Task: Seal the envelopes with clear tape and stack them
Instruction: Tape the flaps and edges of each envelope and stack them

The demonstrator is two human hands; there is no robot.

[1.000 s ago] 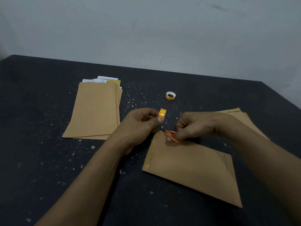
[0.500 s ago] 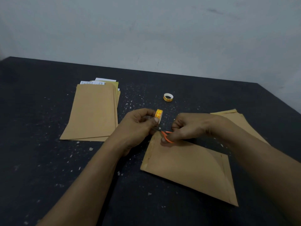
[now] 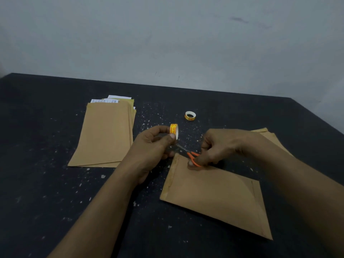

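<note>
Front envelope: I have one brown front envelope (image 3: 214, 198) lying flat and slantwise on the counter (image 3: 37, 183), directly below both hands. Its short edge with the folded strip faces left. I cannot tell what is inside it.
Tape roll: the tape roll (image 3: 174, 131), small with yellow print, is held on edge above the counter, just past the envelope's far left corner.
Left hand: my view shows the left hand (image 3: 154, 148) curled round the roll, with the thumb tip pressed on its rim.
Scissors: the scissors (image 3: 193, 158) have orange handles and sit between the hands, with the thin blades pointing up-left toward the roll. I cannot make out whether the blades are parted.
Right hand: the right hand (image 3: 221, 146) grips the orange handles with curled fingers, low over the envelope's far corner.
Left stack: the left stack (image 3: 106, 135) of brown envelopes lies flat at the far left, its edges slightly fanned. White printed sheets and a yellowish one stick out of the far end.
Right pile: the right pile (image 3: 270, 136), also brown envelopes, is mostly hidden behind the right forearm, so I cannot count them.
Second roll: the second roll (image 3: 190, 115) lies flat beyond the hands, apart from everything.
Counter: dark and flecked with pale specks.
Wall: the wall (image 3: 167, 43) behind is plain grey.
</note>
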